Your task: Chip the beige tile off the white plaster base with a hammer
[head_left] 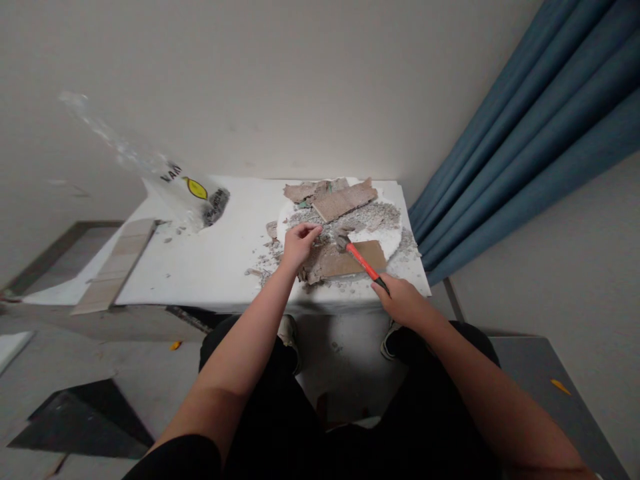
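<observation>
My right hand (403, 300) grips the black end of a hammer's red handle (364, 262); the grey hammer head (343, 239) rests on the rubble by a brown tile piece (350, 260). My left hand (299, 243) rests on the left edge of that broken tile, fingers curled over it. Both sit on a white round slab (385, 240) covered in grey crumbs. More broken tile pieces (343, 199) lie at the slab's far side.
A low white table (215, 260) carries everything. A clear plastic bag with a yellow label (197, 193) stands at its back left. A long beige tile strip (117, 263) leans at the left edge. Blue curtain (525, 133) hangs right. My shoes show below.
</observation>
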`<act>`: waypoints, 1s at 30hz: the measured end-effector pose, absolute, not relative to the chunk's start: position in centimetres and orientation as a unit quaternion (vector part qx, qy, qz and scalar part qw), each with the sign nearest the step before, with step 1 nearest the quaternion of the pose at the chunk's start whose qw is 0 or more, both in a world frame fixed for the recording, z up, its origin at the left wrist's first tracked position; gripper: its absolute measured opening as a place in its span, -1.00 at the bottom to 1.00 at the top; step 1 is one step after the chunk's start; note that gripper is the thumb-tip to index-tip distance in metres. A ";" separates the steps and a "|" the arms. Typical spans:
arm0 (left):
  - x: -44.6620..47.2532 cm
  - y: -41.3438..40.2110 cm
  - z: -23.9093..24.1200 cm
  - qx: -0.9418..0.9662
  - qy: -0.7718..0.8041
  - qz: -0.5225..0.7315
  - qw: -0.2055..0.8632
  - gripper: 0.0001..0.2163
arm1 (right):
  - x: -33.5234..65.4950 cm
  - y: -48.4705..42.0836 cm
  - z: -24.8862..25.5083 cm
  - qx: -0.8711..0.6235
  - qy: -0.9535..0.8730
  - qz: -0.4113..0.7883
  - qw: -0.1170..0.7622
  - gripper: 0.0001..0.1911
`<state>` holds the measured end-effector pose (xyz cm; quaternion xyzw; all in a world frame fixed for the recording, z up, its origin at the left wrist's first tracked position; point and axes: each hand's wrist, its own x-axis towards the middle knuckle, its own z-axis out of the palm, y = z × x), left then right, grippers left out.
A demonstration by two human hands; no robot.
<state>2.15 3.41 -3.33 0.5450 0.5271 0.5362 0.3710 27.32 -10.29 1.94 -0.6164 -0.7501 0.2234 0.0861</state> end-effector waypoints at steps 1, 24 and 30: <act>2.2 3.4 -3.3 0.541 0.527 0.539 0.373 -0.78 | 27.3 -10.3 1.9 -0.618 -0.750 0.223 0.078 -0.74; 6.0 2.1 -4.9 0.650 0.517 0.434 0.349 -0.78 | 28.8 -8.9 1.5 -0.656 -0.726 0.198 0.058 -0.70; 5.7 2.2 -4.8 0.675 0.538 0.383 0.329 -0.82 | 28.5 -8.8 1.1 -0.647 -0.731 0.207 0.061 -0.69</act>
